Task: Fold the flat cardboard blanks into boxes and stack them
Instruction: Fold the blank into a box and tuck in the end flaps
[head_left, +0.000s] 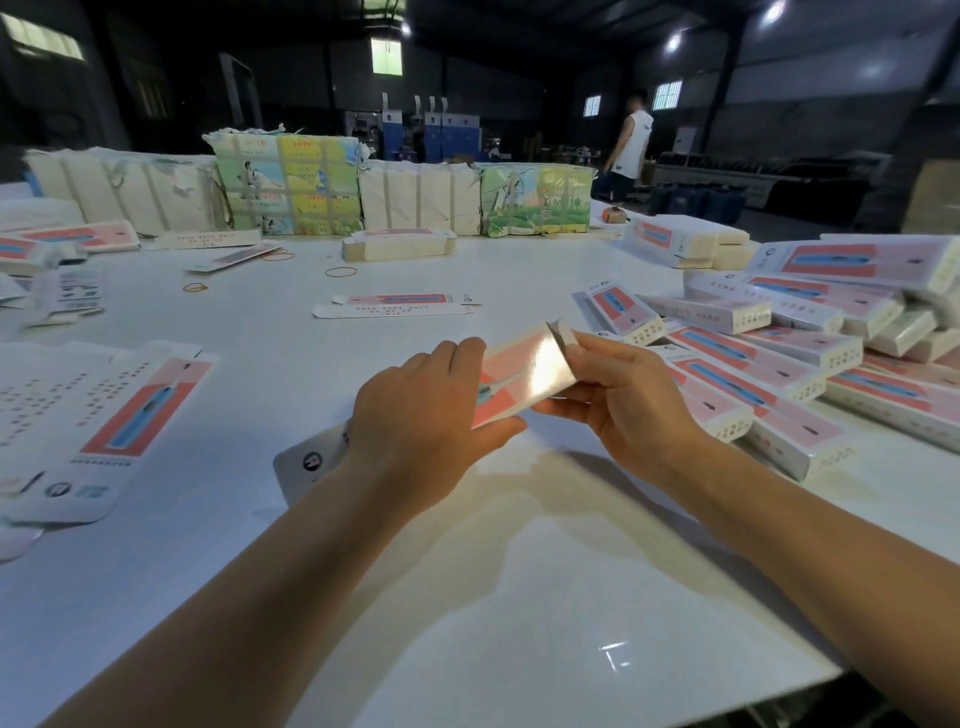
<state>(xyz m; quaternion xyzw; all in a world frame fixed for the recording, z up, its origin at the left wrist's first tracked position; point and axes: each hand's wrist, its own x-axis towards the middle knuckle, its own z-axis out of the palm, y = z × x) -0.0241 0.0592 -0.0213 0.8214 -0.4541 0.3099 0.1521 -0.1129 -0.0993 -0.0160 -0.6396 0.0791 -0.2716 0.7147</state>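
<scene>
left hand (415, 415) bare | right hand (623, 400) bare | forearms uncovered, no sleeves, nothing on wrists

Left hand (421, 415) and right hand (618, 395) grip half-folded box (519, 379) above white table (467, 597); folded boxes pile (810, 353) right of box, flat blank (400, 305) beyond it.

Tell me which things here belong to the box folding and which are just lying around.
Job: box held by left hand and right hand; flat blanks; pile of boxes.
Lying around: rubber bands; wrapped bundles.
</scene>
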